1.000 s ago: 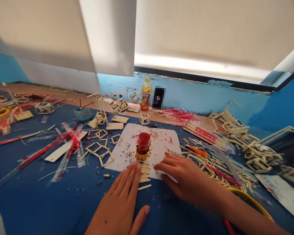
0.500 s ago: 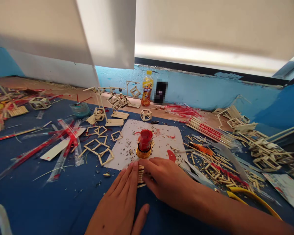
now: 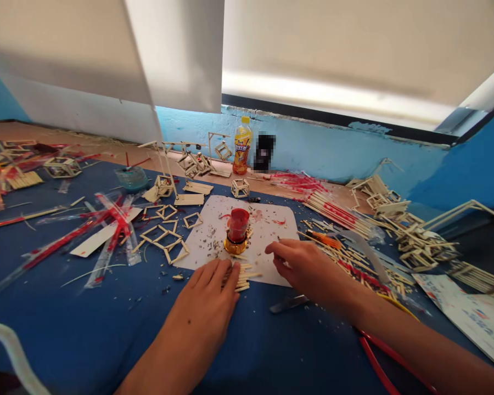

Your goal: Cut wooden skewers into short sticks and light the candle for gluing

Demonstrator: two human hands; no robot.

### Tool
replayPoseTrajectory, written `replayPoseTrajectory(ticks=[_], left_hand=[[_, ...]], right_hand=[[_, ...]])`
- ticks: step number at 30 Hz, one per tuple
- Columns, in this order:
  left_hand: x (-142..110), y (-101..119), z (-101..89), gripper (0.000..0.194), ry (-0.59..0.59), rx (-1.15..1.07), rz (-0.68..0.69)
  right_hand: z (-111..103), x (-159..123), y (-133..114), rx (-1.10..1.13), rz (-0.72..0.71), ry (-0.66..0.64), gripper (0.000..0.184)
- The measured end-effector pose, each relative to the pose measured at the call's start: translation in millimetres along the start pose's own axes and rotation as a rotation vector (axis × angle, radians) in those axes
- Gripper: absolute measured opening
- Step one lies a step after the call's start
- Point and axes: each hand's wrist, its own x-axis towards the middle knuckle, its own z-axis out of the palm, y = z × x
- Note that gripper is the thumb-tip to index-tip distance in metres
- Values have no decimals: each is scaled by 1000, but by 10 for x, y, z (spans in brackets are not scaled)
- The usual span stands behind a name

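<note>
The left hand (image 3: 208,307), fingers curled, touches the row of sticks (image 3: 242,276) at the near edge of the paper (image 3: 267,225); the right hand (image 3: 298,263), half open with fingers bent, hovers near the paper's right edge.

There is one drink bottle (image 3: 242,151), one glass jar (image 3: 132,179), one red cup (image 3: 239,222) on one gold-coloured base (image 3: 235,245), and one white sheet (image 3: 267,236) below them. One blurred black object (image 3: 264,152) and one printed sheet (image 3: 471,312) also show. One stick cube (image 3: 240,188) stands alone in front of the bottle, and one more cube (image 3: 61,167) lies at far left. Two flat stick panels (image 3: 189,199) sit side by side. The short sticks (image 3: 243,275) number several, partly hidden; the scattered sticks (image 3: 356,269) at right are too many to count.
</note>
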Motion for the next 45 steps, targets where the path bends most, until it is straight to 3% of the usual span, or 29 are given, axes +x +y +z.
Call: replayPoseTrajectory(ticks=[6, 11, 18, 25, 29, 37, 42, 45], left_hand=[[59, -63, -101, 35, -84, -32, 3], [138, 71, -216, 46, -185, 25, 8], [225, 212, -110, 44, -228, 62, -16], [129, 176, -313, 42, -101, -69, -16], [87, 41, -292, 42, -28, -205, -14], [-50, -390, -248, 22, 83, -458, -264], [-89, -471, -217, 18, 108, -585, -404], [-96, -471, -190, 18, 149, -676, -493]], right_hand=[[-67, -100, 17, -7, 30, 121, 20], [-88, -133, 31, -7, 28, 208, 21], [-156, -161, 40, -43, -13, 226, 22], [-315, -202, 64, -76, -79, 170, 24], [-364, -249, 78, -101, -127, 92, 26], [-195, -145, -67, -182, -120, -35, 22], [-7, 49, -262, -236, -165, -62, 32], [47, 101, -322, -278, -191, -80, 22]])
